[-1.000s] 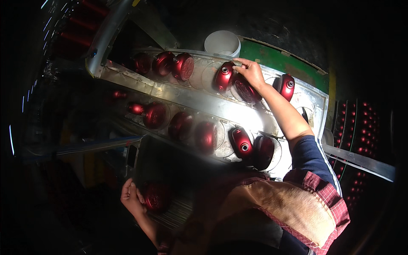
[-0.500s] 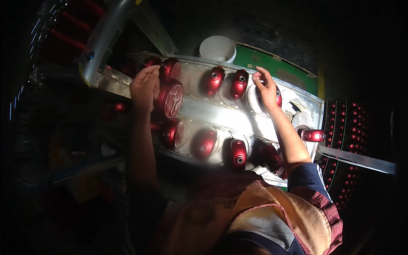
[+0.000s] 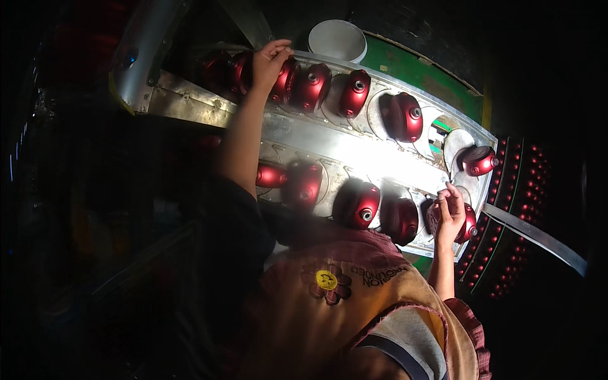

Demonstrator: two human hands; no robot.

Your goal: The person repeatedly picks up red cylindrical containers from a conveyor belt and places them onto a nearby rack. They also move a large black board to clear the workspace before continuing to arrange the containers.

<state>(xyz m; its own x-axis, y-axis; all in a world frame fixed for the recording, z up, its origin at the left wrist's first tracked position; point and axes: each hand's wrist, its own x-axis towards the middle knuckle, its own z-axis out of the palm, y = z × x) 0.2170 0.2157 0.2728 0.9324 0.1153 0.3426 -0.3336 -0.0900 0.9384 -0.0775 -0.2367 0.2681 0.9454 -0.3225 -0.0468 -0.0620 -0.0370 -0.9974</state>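
Observation:
Glossy dark-red rounded housings, several with a small metal ring on them, lie in two rows on a long metal conveyor (image 3: 354,151). My left hand (image 3: 271,62) is over the far row at the left, its fingers stretched out and slightly bent. Beneath it, partly covered, is a red housing (image 3: 286,81); I cannot tell whether they touch. To its right sits another housing (image 3: 312,87). At the near row's right end, my right hand (image 3: 450,212) has its fingers loosely apart, beside a red housing (image 3: 469,225). Contact there is unclear too.
A white bucket (image 3: 337,42) stands past the conveyor's far edge, by a green board (image 3: 405,66). A metal frame post (image 3: 142,63) rises at the left. A metal bar (image 3: 538,236) juts out at the right, near many small red reflections. The surroundings are dark.
My left hand has moved up and right, from a large housing to the far row. My right hand has come down from the far row to the near row's right end. The view has shifted.

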